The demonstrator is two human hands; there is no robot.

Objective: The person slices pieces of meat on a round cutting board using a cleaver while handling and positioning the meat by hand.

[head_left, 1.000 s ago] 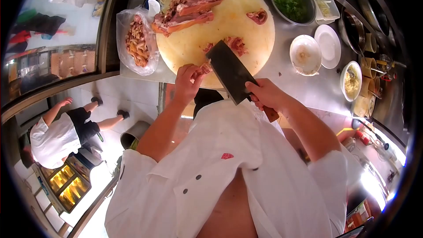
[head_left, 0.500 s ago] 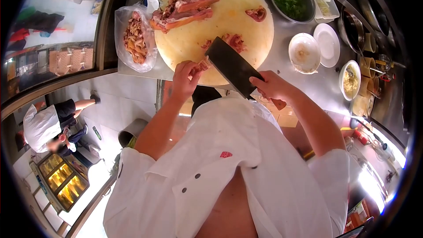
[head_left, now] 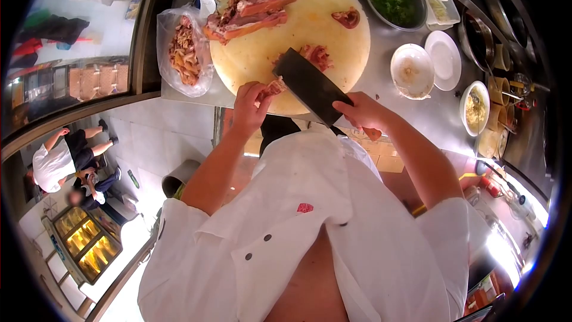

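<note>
My right hand [head_left: 363,112] is closed around the wooden handle of a dark cleaver [head_left: 313,86]. Its broad blade slants across the near part of a round yellowish chopping board [head_left: 262,53]. At the board's near edge, my left hand [head_left: 250,104] pinches a piece of meat [head_left: 276,87] close beside the blade. Just beyond the blade lie chopped meat pieces [head_left: 317,56], partly hidden by it. Large slabs of meat [head_left: 262,0] are stacked at the far left of the board, and one small chunk of meat [head_left: 346,18] sits at the far right.
Left of the board is a clear plastic bag of cut meat [head_left: 185,53]. To the right are a metal bowl of chopped greens [head_left: 396,0], a stained white bowl [head_left: 412,71], a white plate [head_left: 444,59] and a bowl of minced food [head_left: 474,109]. People [head_left: 59,167] are at lower left.
The cleaver has shifted slightly to the left, with my right hand moving the same way and a little up. My left hand stays nearly still. In the background a person has changed posture.
</note>
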